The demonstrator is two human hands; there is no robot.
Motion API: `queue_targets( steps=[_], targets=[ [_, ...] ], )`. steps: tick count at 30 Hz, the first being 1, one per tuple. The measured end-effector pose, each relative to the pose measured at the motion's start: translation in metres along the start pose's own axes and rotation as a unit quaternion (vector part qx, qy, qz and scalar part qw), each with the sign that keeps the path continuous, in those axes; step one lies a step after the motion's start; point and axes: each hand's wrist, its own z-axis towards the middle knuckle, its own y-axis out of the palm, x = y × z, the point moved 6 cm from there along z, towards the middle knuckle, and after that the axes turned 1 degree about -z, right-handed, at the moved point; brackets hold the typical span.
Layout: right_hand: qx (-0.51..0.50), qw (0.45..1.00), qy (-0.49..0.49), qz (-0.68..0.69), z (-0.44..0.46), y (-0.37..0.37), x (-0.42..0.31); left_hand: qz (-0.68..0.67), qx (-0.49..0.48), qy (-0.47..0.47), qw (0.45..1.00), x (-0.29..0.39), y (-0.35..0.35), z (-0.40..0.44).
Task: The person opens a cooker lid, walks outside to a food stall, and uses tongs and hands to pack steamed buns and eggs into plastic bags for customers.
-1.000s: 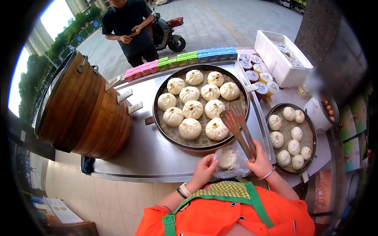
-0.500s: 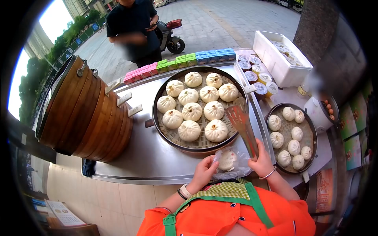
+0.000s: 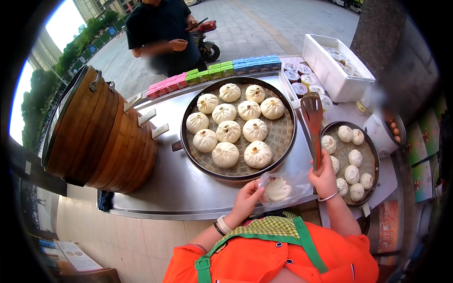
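My left hand (image 3: 247, 200) pinches the edge of a clear plastic bag (image 3: 296, 190) at the counter's front edge. A pale bun (image 3: 277, 189) lies inside the bag. My right hand (image 3: 324, 178) is closed round the lower end of metal tongs (image 3: 313, 123), which point up and away from me, and it is beside the bag's right side. Behind the bag stands a large round steamer tray (image 3: 281, 162) with several pleated buns (image 3: 225, 154). To the right is a smaller round tray (image 3: 375, 177) with several buns (image 3: 352, 174), partly behind my right hand.
Tall stacked bamboo steamers (image 3: 108, 146) stand at the left. Small coloured boxes (image 3: 214, 71) line the counter's far edge. Lidded cups (image 3: 299, 88), a white foam box (image 3: 325, 70) and a pot of eggs (image 3: 394, 129) are at the right. A person (image 3: 163, 37) stands beyond the counter.
The tongs and my right hand have moved right and up, away from the large tray, and the tongs now stand more upright. The person opposite has shifted right and moved their hands.
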Motion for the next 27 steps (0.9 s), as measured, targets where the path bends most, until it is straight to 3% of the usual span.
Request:
queue_targets(
  steps=[5, 7, 9, 11, 17, 20, 25, 27],
  targets=[
    [0.01, 0.996, 0.014, 0.082, 0.01, -0.01, -0.014, -0.03, -0.021, 0.002, 0.999, 0.003, 0.014, 0.006],
    [0.055, 0.995, -0.009, 0.084, 0.012, -0.017, -0.021, -0.05, -0.02, 0.078, 0.995, 0.007, 0.017, 0.009],
    [0.07, 0.993, -0.034, 0.086, 0.015, -0.018, -0.012, -0.026, -0.03, 0.07, 0.997, -0.003, 0.012, 0.013],
    [0.068, 0.996, -0.05, -0.023, 0.016, -0.016, -0.009, 0.006, -0.019, 0.051, 0.998, -0.016, 0.005, 0.018],
    [-0.003, 0.995, -0.021, -0.093, 0.012, -0.009, -0.008, 0.005, -0.021, 0.036, 0.999, -0.018, 0.0, 0.012],
    [-0.063, 0.964, -0.087, -0.245, 0.011, 0.002, -0.035, 0.024, -0.011, -0.002, 1.0, -0.022, -0.004, 0.01],
    [-0.158, 0.914, -0.167, -0.334, 0.017, 0.037, -0.055, 0.038, -0.026, -0.008, 0.999, -0.024, -0.005, 0.008],
    [-0.186, 0.861, -0.274, -0.385, 0.017, 0.059, -0.067, 0.033, -0.023, -0.014, 0.999, -0.026, -0.006, 0.007]
  ],
)
